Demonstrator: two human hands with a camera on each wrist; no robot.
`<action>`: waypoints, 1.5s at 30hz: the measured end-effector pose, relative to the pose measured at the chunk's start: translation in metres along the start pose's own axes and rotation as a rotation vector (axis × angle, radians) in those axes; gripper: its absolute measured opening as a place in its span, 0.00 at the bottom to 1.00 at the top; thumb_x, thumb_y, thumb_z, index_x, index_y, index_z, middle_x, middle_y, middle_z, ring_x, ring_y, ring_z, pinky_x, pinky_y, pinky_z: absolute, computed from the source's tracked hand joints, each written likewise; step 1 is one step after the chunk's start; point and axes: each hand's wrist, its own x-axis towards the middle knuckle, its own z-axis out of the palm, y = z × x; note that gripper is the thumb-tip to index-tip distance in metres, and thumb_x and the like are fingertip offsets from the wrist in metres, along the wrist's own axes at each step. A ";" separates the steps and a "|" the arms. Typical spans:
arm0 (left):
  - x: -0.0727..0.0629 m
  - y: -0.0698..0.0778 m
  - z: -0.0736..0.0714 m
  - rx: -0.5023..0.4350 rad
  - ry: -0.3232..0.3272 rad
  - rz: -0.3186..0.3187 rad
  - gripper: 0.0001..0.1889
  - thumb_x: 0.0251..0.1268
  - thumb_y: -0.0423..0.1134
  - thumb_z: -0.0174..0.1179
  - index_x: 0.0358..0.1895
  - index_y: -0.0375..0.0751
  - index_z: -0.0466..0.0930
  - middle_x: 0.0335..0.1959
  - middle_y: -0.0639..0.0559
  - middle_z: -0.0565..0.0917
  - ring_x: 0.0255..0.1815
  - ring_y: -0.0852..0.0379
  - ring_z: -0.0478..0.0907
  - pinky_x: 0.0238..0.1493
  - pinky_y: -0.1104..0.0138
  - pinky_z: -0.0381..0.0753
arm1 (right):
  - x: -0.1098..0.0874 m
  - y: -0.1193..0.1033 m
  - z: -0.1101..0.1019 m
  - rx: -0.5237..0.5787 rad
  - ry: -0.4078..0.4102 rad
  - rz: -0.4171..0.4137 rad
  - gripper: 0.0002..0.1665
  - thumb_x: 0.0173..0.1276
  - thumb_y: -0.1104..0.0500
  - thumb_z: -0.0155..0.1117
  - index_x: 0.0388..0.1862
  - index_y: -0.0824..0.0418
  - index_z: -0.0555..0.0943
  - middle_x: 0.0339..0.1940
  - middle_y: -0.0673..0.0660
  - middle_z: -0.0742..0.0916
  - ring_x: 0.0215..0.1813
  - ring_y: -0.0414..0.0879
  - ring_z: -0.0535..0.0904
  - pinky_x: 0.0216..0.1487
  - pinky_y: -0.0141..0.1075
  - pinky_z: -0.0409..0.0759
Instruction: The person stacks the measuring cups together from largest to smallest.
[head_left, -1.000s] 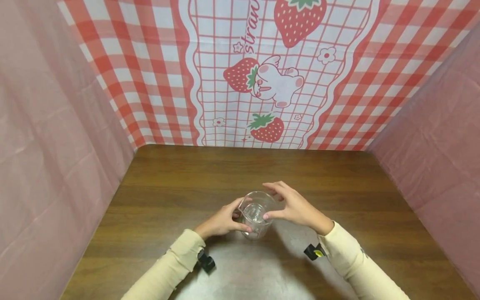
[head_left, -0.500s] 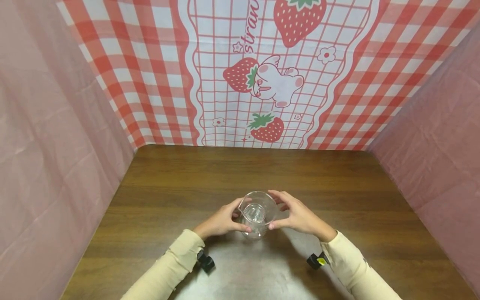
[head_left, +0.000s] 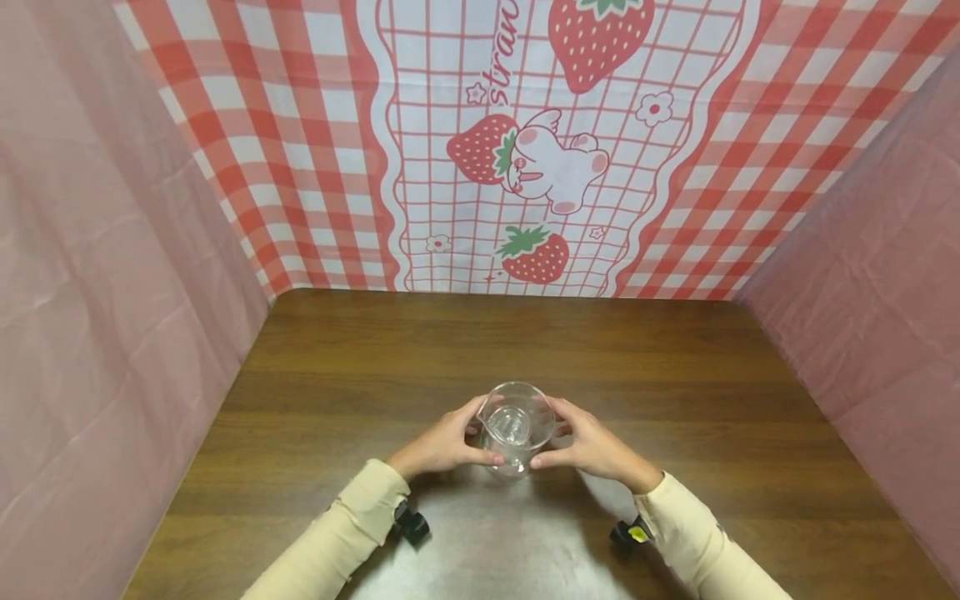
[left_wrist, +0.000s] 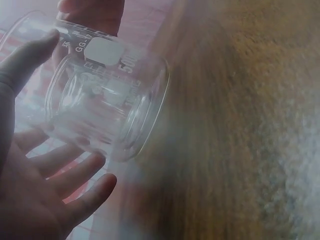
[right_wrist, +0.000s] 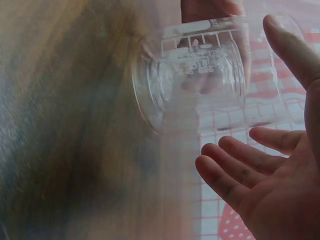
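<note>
A clear glass beaker [head_left: 517, 454] stands on the table between my hands. White print with "500" [left_wrist: 126, 64] marks its side. Inside it sits a smaller glass vessel [right_wrist: 200, 82], seen through the wall. With thumb and fingers bent round the beaker's left side, my left hand [head_left: 444, 440] holds it; its lower fingers [left_wrist: 80, 175] spread loosely. On the opposite side my right hand [head_left: 596, 446] is cupped about the wall, thumb beside the near face. In the right wrist view its fingers [right_wrist: 240, 155] look fairly straight and mostly off the glass; whether the fingertips touch cannot be told.
The brown wooden table [head_left: 360, 350] bears a bright reflection toward me. A red-and-white strawberry cloth [head_left: 435, 192] hangs behind it, and pink cloth [head_left: 120, 333] walls off both sides. Each wrist carries a small black camera [head_left: 411, 525].
My right hand has come from above the rim, its thumb over the opening, down to the beaker's right outer side. The left hand and the beaker have stayed in place.
</note>
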 end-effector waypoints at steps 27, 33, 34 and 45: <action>0.003 0.004 0.001 0.012 0.092 0.029 0.45 0.47 0.42 0.76 0.71 0.40 0.66 0.60 0.36 0.79 0.49 0.46 0.85 0.58 0.58 0.82 | 0.005 0.005 0.013 0.154 0.112 -0.054 0.44 0.47 0.61 0.81 0.63 0.72 0.73 0.59 0.69 0.82 0.49 0.50 0.84 0.51 0.34 0.85; 0.012 0.007 -0.009 0.015 0.106 0.041 0.44 0.47 0.41 0.76 0.71 0.41 0.65 0.59 0.37 0.80 0.49 0.47 0.84 0.57 0.57 0.82 | 0.016 0.001 0.005 0.162 0.120 -0.050 0.45 0.47 0.63 0.80 0.64 0.71 0.72 0.60 0.69 0.81 0.51 0.53 0.84 0.52 0.32 0.84; 0.014 0.007 -0.010 0.018 0.105 0.039 0.44 0.48 0.41 0.76 0.71 0.41 0.66 0.60 0.38 0.80 0.49 0.47 0.84 0.57 0.57 0.82 | 0.018 0.001 0.003 0.168 0.116 -0.044 0.45 0.47 0.63 0.80 0.65 0.71 0.72 0.60 0.69 0.81 0.51 0.55 0.84 0.52 0.32 0.84; 0.044 0.002 -0.033 -0.066 0.094 0.043 0.42 0.51 0.37 0.74 0.71 0.37 0.64 0.61 0.36 0.79 0.53 0.43 0.83 0.56 0.60 0.83 | 0.051 0.003 -0.016 0.264 0.086 0.003 0.44 0.51 0.67 0.77 0.67 0.73 0.69 0.54 0.72 0.83 0.51 0.61 0.84 0.47 0.34 0.86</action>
